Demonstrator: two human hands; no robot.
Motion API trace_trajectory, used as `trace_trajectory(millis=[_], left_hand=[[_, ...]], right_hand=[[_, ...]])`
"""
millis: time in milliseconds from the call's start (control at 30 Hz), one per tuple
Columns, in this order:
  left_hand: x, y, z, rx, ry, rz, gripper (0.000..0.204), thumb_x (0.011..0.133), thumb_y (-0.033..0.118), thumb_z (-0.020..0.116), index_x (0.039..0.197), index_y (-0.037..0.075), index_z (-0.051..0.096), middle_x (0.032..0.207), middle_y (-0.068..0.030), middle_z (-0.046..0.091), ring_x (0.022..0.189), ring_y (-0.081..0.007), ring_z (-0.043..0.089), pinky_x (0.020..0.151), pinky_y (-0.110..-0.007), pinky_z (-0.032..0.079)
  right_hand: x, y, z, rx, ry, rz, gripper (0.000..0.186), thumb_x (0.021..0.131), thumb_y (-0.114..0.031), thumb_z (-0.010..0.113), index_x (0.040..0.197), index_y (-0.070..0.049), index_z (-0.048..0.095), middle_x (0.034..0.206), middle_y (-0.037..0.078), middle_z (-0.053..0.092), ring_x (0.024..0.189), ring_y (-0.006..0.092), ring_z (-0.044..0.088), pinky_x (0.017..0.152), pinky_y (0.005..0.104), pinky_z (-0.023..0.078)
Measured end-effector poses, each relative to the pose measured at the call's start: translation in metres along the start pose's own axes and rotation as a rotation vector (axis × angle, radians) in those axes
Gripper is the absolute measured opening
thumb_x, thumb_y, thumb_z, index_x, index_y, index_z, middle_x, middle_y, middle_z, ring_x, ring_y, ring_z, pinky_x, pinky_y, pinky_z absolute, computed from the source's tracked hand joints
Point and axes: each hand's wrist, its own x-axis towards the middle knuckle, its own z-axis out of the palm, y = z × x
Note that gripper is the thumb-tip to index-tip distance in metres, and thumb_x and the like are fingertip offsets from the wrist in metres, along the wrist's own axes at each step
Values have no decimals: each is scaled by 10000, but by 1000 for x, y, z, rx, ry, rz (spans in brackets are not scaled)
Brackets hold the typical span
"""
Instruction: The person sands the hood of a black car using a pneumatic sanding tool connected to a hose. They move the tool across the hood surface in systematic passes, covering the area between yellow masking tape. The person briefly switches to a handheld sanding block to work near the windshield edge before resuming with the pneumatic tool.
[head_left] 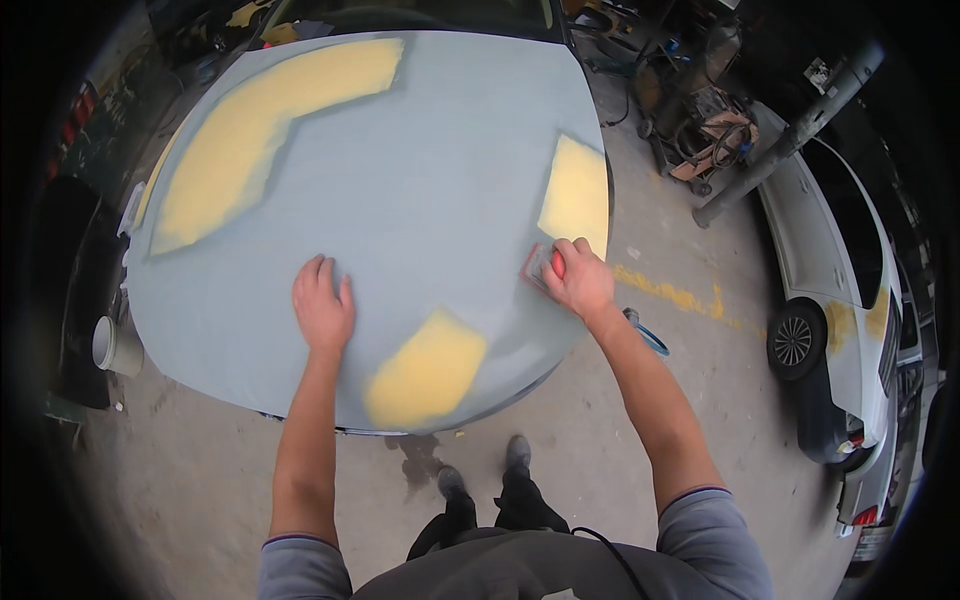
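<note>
A grey car hood (430, 190) fills the middle of the view, with yellow filler patches at the far left (240, 125), the right edge (577, 190) and the near edge (428, 372). On the hood's right side, my right hand (582, 280) is closed round the red knob of a hand sanding block (535, 268), its flat base against the grey surface just below the right patch. My left hand (323, 300) lies flat on the hood, left of the near patch, with its fingers stretched out and nothing in it.
A white car (815, 240) stands at the right, yellow filler near its wheel. A slanting grey post (790, 140) and a wheeled cart with machinery (705, 130) are at the far right. A white bucket (118, 347) sits left of the hood. A blue ring-shaped thing (652, 338) shows below the hood's right edge.
</note>
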Motion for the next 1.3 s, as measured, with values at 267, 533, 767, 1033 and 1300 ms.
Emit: trace_trajectory(millis=[267, 533, 767, 1033, 1300], left_hand=[[0, 2, -2, -12, 33, 29, 411, 1004, 189, 719, 1380, 38, 651, 1464, -149, 626, 1368, -375, 574, 1181, -495, 442], [-1, 0, 0, 1, -1, -7, 439, 988, 222, 741, 1378, 48, 638, 1463, -133, 612, 1391, -363, 542, 1203, -499, 423], [0, -5, 2, 11, -12, 3, 440, 986, 223, 746, 1377, 53, 638, 1471, -130, 608, 1396, -356, 540, 1206, -495, 419], [-5, -4, 1, 11, -5, -2, 437, 990, 221, 744, 1378, 54, 631, 1475, -124, 605, 1391, -356, 540, 1201, -496, 424], [2, -3, 0, 16, -38, -45, 441, 997, 228, 740, 1384, 50, 624, 1475, -126, 600, 1403, -358, 525, 1214, -499, 413]], right_hand=[[19, -3, 2, -17, 38, -52, 343, 947, -408, 692, 1193, -169, 698, 1097, 94, 676, 943, 353, 726, 758, 485, 609], [-82, -6, 8, 39, 112, -182, 196, 904, -313, 747, 1005, -166, 666, 993, 100, 608, 842, 338, 704, 675, 485, 593], [-40, -25, 11, 42, 136, -109, 164, 901, -292, 724, 917, -162, 625, 960, 111, 608, 792, 351, 702, 652, 505, 582], [0, -22, 9, -56, 42, 26, 309, 946, -377, 695, 1183, -180, 718, 1070, 122, 683, 858, 375, 732, 727, 492, 619], [-49, -8, 17, 13, 189, -155, 207, 916, -332, 735, 917, -155, 628, 943, 95, 620, 760, 355, 697, 652, 490, 585]])
